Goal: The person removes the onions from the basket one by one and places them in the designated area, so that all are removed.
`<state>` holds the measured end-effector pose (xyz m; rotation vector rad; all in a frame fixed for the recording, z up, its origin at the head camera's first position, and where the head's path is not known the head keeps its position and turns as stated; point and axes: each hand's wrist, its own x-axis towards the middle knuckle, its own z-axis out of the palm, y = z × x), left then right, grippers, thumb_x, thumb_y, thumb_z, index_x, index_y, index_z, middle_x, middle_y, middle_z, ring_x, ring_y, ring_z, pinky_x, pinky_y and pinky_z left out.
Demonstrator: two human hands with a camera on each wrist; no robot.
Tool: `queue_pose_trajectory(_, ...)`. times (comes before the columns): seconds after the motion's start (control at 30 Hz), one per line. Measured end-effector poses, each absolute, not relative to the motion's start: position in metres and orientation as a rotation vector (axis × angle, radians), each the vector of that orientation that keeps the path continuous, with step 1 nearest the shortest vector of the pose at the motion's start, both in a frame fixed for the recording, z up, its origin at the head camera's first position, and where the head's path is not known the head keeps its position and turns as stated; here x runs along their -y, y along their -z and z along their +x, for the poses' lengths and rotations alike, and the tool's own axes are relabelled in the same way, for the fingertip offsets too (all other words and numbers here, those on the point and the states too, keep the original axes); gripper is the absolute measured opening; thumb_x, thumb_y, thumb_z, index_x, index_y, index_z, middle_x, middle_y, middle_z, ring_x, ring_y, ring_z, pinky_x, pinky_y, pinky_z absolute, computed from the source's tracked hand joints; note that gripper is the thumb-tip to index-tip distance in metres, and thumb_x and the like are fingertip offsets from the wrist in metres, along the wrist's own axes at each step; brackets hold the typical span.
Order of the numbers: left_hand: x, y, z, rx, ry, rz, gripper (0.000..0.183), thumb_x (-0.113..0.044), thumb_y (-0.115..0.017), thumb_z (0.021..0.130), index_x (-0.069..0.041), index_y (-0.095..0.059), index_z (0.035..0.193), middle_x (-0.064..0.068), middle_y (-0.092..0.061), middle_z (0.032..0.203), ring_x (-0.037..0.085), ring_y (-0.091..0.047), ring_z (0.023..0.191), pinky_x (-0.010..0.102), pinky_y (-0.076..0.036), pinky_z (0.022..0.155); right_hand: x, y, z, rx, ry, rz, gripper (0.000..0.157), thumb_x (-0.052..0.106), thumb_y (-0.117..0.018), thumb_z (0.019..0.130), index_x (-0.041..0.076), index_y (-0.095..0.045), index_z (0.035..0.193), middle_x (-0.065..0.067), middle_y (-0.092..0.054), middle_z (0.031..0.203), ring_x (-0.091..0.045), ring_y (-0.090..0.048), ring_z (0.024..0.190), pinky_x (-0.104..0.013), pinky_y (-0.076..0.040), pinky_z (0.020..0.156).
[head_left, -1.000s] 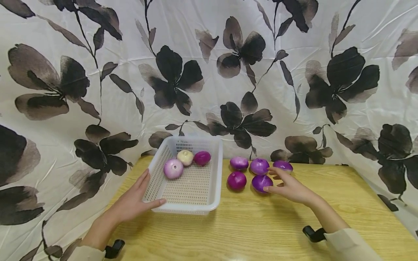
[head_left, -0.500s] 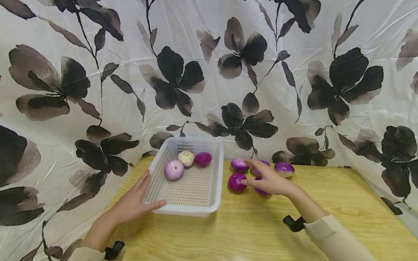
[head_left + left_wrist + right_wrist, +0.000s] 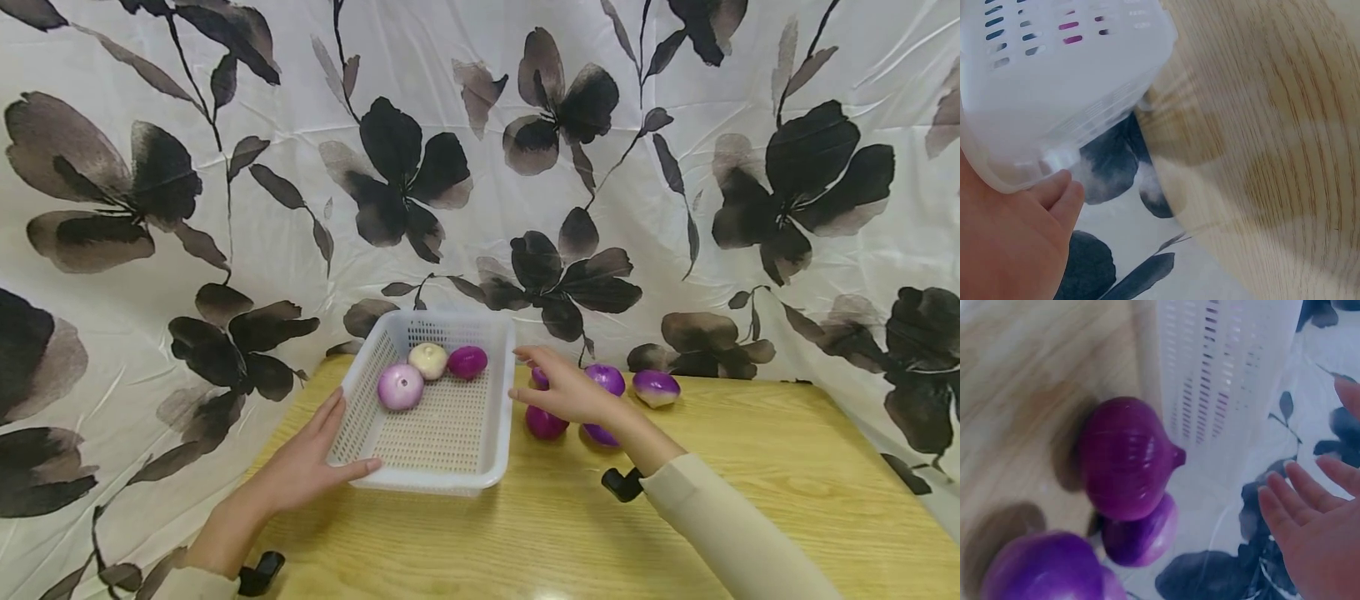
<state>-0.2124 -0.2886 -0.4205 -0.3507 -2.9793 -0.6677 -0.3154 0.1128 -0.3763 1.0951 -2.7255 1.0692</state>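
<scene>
A white perforated plastic basket [image 3: 427, 479] holds a pale purple onion [image 3: 401, 387], a whitish onion [image 3: 428, 361] and a magenta onion [image 3: 467, 362]. My left hand [image 3: 307, 462] grips the basket's near left corner, thumb over the front rim and fingers along the left side. In the left wrist view its fingertips lie under the rim. Fingers spread and holding nothing, my right hand [image 3: 562, 387] is at the basket's right rim, over the loose onions. Below it lie a magenta onion [image 3: 1125, 459] and a purple onion [image 3: 1141, 531], partly hidden from the head view.
More purple onions lie on the wooden table [image 3: 570, 533] right of the basket, one purple and white onion [image 3: 657, 388] farthest right. A white cloth with dark flowers [image 3: 420, 183] hangs behind the table's far edge.
My right hand has moved left across the onions to the basket's right rim, its fingers still spread. My left hand and the basket have stayed in place.
</scene>
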Motion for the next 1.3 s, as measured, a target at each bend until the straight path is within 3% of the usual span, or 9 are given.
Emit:
queue_pose_trajectory(0.23, 0.289, 0.418, -0.212, 2.980, 0.670, -0.350, 0.121, -0.071, -0.066, 0.086, 0.006, -0.011, 0.161, 0.021, -0.003, 0.171, 0.055, -0.022, 0.148, 0.071, -0.028, 0.113, -0.084, 0.374, -0.337, 2.755, -0.977, 1.089, 0.066, 0.029, -0.070, 0.097, -0.002, -0.044, 0.150, -0.019, -0.051, 0.148, -0.036, -0.054, 0.133, -0.050, -0.047, 0.108)
queue_pose_trajectory(0.8, 0.291, 0.421, -0.212, 2.981, 0.681, -0.354, 0.120, -0.071, -0.067, 0.086, 0.004, -0.011, 0.162, 0.018, -0.002, 0.171, 0.052, -0.021, 0.149, 0.068, -0.028, 0.115, -0.033, 0.386, -0.373, 2.888, -0.787, 1.172, 0.073, 0.027, -0.071, 0.095, -0.009, -0.040, 0.150, -0.028, -0.048, 0.148, -0.037, -0.046, 0.139, -0.046, -0.035, 0.120)
queue_pose_trajectory(1.3, 0.290, 0.422, -0.212, 2.978, 0.668, -0.350, 0.122, -0.072, -0.067, 0.085, 0.003, -0.011, 0.162, 0.018, -0.002, 0.171, 0.052, -0.022, 0.149, 0.068, -0.028, 0.115, -0.011, 0.392, -0.382, 3.063, -0.414, 0.968, 0.076, 0.037, -0.071, 0.095, 0.000, -0.040, 0.154, -0.019, -0.049, 0.149, -0.033, -0.050, 0.138, -0.045, -0.041, 0.115)
